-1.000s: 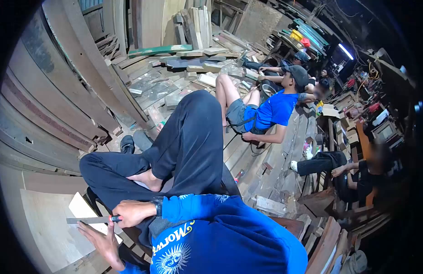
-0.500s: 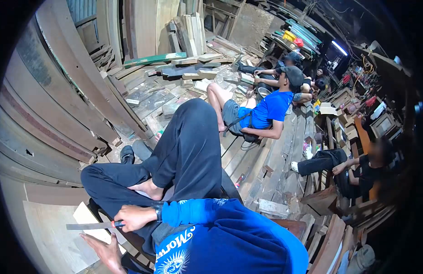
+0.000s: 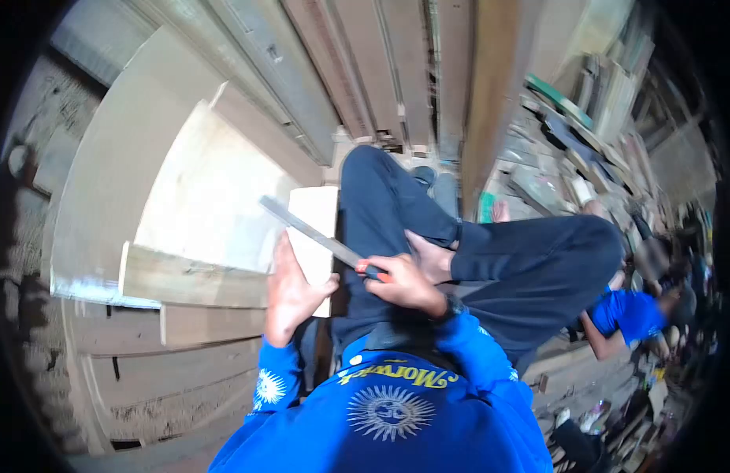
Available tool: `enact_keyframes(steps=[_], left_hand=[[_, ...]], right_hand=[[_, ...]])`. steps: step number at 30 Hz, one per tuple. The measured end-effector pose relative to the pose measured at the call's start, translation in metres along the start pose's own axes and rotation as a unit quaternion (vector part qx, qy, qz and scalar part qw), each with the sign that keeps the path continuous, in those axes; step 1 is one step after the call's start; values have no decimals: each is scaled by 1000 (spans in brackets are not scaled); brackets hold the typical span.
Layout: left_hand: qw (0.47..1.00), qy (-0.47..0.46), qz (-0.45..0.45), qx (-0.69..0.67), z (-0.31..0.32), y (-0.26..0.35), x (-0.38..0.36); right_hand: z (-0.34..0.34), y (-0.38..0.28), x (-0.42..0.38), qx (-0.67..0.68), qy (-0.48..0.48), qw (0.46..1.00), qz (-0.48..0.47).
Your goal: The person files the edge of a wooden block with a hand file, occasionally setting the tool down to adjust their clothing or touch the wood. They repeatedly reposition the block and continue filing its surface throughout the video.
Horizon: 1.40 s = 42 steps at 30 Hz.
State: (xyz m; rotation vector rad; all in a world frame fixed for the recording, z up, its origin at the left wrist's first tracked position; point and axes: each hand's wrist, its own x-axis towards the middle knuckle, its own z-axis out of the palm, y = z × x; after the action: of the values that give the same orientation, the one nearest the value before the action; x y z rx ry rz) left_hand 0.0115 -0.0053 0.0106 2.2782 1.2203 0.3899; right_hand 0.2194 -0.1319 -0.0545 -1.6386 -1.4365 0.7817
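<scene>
My right hand (image 3: 404, 282) is wrapped round the red and black handle of a long flat file (image 3: 311, 233). Its grey, blunt-ended blade points up and left, crossing over a pale wooden block (image 3: 316, 206). Around the near part of this block is my left hand (image 3: 292, 290), its thumb at the right edge and its fingers along the left side. The block stands beside my bent leg, and the file's far end reaches past the block's left edge.
Pale boards (image 3: 215, 189) lie to the left of the block. Long planks (image 3: 428, 71) lean ahead of my crossed legs (image 3: 491, 260). Scrap wood (image 3: 570, 134) is heaped at the right. A person in a blue shirt (image 3: 629, 315) sits on the far right.
My view has swung left and down, so the block and both hands now appear nearer the middle. The file stays in my right hand. My left hand's thumb now lies against the block's edge.
</scene>
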Motion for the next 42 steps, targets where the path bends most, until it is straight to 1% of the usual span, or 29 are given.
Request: enact_keyframes(steps=[1,2,3,4,5,6,7,9,10,12,16,17,18,22,24,26,27,28,29,30,31,32,34,36,37,39,40,41,42], left_hand=[[1000,-17,-4,3,-1,3,8],[1000,-15,-2,9,-4,5,8],[999,-24,-26,13,-5,11,8],[999,-21,-24,10,-6,11,8],[1000,-16,-18,5,-4,9,9],[1000,8,2,2,0,3,7],[1000,10,1,-6,2,3,8],[1000,10,-1,-16,1,3,9],[1000,22,-5,-11,2,4,8],[1000,13,-13,-2,0,10,7],[999,24,-41,10,6,8,4],[998,36,-51,1,6,9,6],[997,12,-72,-19,4,9,4],[998,32,-59,-5,7,10,4],[997,29,-65,-7,8,5,3],[998,43,-47,-1,12,2,5],[998,24,-29,-42,10,0,7],[998,24,-38,-44,10,1,7],[997,25,-51,-44,11,1,7],[998,30,-46,-40,14,-3,7],[998,39,-46,-33,17,-4,6],[996,15,-82,-30,10,9,4],[997,17,-73,-24,10,13,2],[997,28,-59,-29,14,5,0],[998,25,-60,-28,17,3,-2],[996,87,-13,-20,20,1,-4],[996,85,-13,-21,20,3,-5],[996,81,-13,-18,18,6,-6],[996,86,15,-18,16,10,-5]], right_hand=[[-2,1,0,-6,10,1000,12],[-8,-7,-5,19,-13,999,41],[-17,-9,-16,40,-35,996,77],[-13,9,-27,30,-20,997,63],[-13,10,-38,28,10,998,62],[-14,15,-48,13,5,997,78],[-16,14,-53,-2,3,996,91],[-14,13,-50,-6,17,997,80],[-10,12,-41,-7,28,998,61],[-5,10,-20,-10,51,998,23],[15,-2,23,-26,63,997,41],[15,-2,24,-23,67,997,37],[15,-1,20,-17,66,997,35],[1,14,-12,26,25,997,68],[-4,21,-25,35,24,996,83],[-4,34,-32,19,47,998,47],[-2,38,-32,44,45,996,58],[1,44,-30,15,61,998,23],[1,47,-27,38,45,998,15],[0,41,-26,37,46,998,23],[3,40,-25,25,61,998,6],[8,40,-25,40,75,996,-10],[10,31,-28,58,90,994,-24],[4,6,-29,5,82,996,-18],[12,7,-26,22,94,994,-60],[13,-17,-26,-16,114,993,-34],[11,-29,-26,-13,116,993,-30],[10,-41,-26,-16,115,993,-4],[10,-50,-26,-18,115,993,22]])
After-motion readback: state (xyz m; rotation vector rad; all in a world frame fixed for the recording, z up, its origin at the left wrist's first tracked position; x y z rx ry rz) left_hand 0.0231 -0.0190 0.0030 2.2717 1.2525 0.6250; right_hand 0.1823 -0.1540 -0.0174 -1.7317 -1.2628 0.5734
